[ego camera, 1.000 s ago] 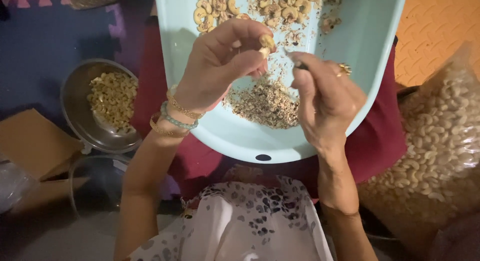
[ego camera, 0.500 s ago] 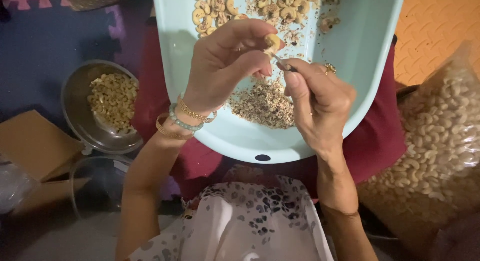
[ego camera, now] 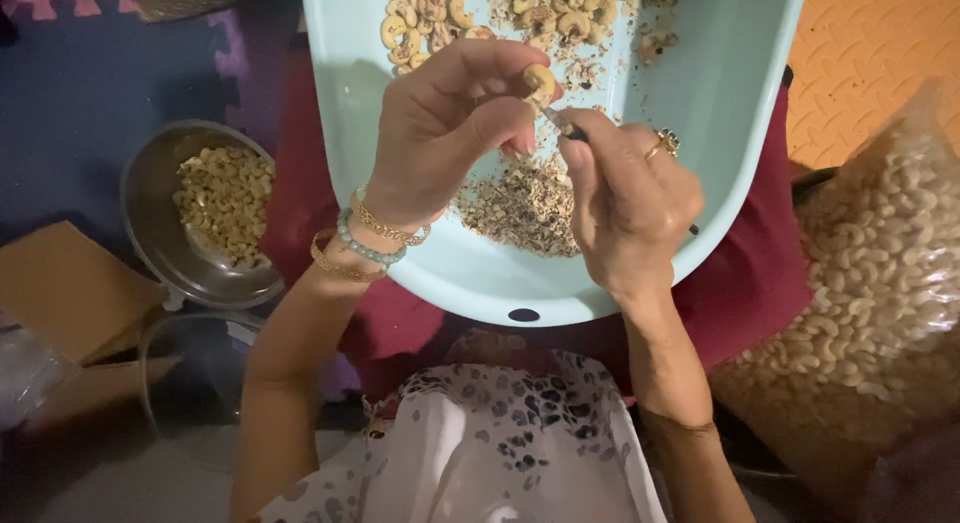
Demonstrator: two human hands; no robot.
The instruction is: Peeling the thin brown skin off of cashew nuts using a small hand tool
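My left hand [ego camera: 440,133] pinches 1 cashew kernel [ego camera: 538,81] between thumb and fingertips, holding it above the pale blue plastic tub [ego camera: 740,93] that rests on my lap. My right hand [ego camera: 625,208] is closed around a thin dark-handled scraping tool [ego camera: 566,128], its tip touching the kernel. To do this well, I judge the kernel needs a firm but gentle pinch and short, light strokes, so the skin lifts without breaking the nut. Inside the tub, a heap of brown skin flakes [ego camera: 525,208] lies below my hands, and unpeeled cashews [ego camera: 470,13] sit at its far end. Left of the tub stands a steel bowl of cashews [ego camera: 225,198], with a plain brown cardboard box [ego camera: 65,283] beyond it. Right of the tub bulges a clear plastic bag of cashews [ego camera: 875,273]; no label shows.
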